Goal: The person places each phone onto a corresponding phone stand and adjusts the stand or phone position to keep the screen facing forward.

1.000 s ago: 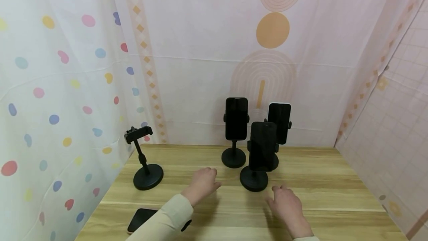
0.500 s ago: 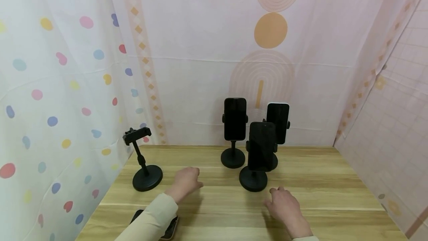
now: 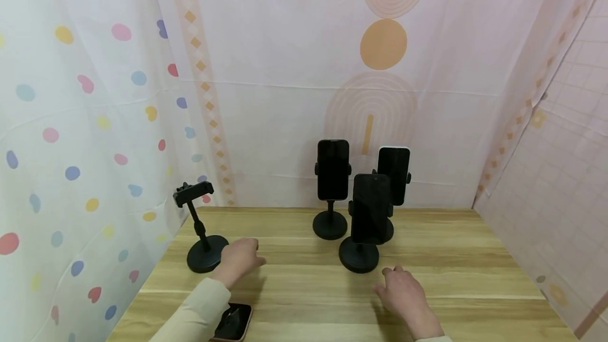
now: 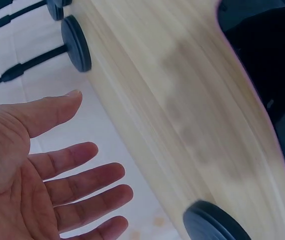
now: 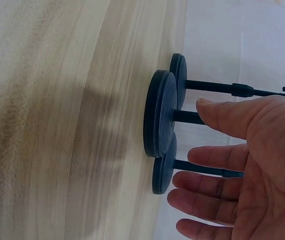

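My left hand (image 3: 238,260) hovers over the table beside the bare black phone stand (image 3: 205,252), covering part of its round base in the head view. Its fingers are spread and hold nothing, as the left wrist view shows of the same hand (image 4: 42,175). Under the left sleeve lies a dark phone (image 3: 234,322), partly hidden. My right hand (image 3: 404,292) is above the table, just right of and nearer than the front stand that carries a phone (image 3: 370,209). In the right wrist view this hand (image 5: 242,165) has relaxed fingers and an empty palm.
Behind the front stand are two more stands, one bearing a black phone (image 3: 333,170) and one a white-edged phone (image 3: 394,173). A patterned curtain (image 3: 275,94) hangs along the back of the wooden table (image 3: 294,289), with a dotted curtain (image 3: 95,146) at the left.
My left hand has moved left across the table toward the bare stand, and the lying phone's right end has come into view. My right hand has barely moved.
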A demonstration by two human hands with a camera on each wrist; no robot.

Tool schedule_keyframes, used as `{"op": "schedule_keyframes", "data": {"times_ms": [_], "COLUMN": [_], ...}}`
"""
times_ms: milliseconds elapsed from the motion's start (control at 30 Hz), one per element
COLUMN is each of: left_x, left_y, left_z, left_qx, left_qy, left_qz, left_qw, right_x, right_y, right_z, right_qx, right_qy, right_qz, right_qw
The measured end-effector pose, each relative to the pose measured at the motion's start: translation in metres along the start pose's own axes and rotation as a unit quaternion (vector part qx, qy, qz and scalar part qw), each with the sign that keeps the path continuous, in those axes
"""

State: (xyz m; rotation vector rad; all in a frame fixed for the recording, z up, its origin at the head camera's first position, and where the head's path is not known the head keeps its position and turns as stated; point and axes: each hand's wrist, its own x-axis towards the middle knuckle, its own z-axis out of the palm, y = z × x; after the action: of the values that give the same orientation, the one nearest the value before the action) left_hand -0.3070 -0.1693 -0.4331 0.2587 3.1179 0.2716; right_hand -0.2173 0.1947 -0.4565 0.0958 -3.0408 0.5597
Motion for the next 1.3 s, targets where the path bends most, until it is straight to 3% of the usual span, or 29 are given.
{"op": "schedule_keyframes", "data": {"times_ms": [267, 667, 933, 1133, 1300], "left_x": [-0.005, -0.011, -0.008, -0.011, -0.009], "left_y": [-0.029, -0.055, -0.078, -0.091, -0.108], "left_z": [-0.005, -0.018, -0.021, -0.028, -0.031], "left_qx": [-0.011, -0.027, -0.035, -0.068, -0.064], "left_qy": [-0.001, 0.005, 0.011, 0.028, 0.032], "left_qz": [-0.026, -0.054, -0.064, -0.074, -0.092], "left_qw": [0.9996, 0.9981, 0.9973, 0.9946, 0.9932], "right_x": [0.001, 0.0, 0.0, -0.001, -0.002], "right_y": [-0.001, -0.004, -0.002, -0.001, -0.001], "right_z": [0.0, -0.002, 0.0, 0.0, 0.0], "right_qx": [-0.006, -0.017, -0.023, -0.021, -0.016], "right_qy": [0.0, 0.0, 0.011, 0.009, -0.002], "right_qz": [-0.006, -0.002, -0.006, -0.008, -0.002], "right_qw": [1.0, 0.9998, 0.9996, 0.9997, 0.9999]}}
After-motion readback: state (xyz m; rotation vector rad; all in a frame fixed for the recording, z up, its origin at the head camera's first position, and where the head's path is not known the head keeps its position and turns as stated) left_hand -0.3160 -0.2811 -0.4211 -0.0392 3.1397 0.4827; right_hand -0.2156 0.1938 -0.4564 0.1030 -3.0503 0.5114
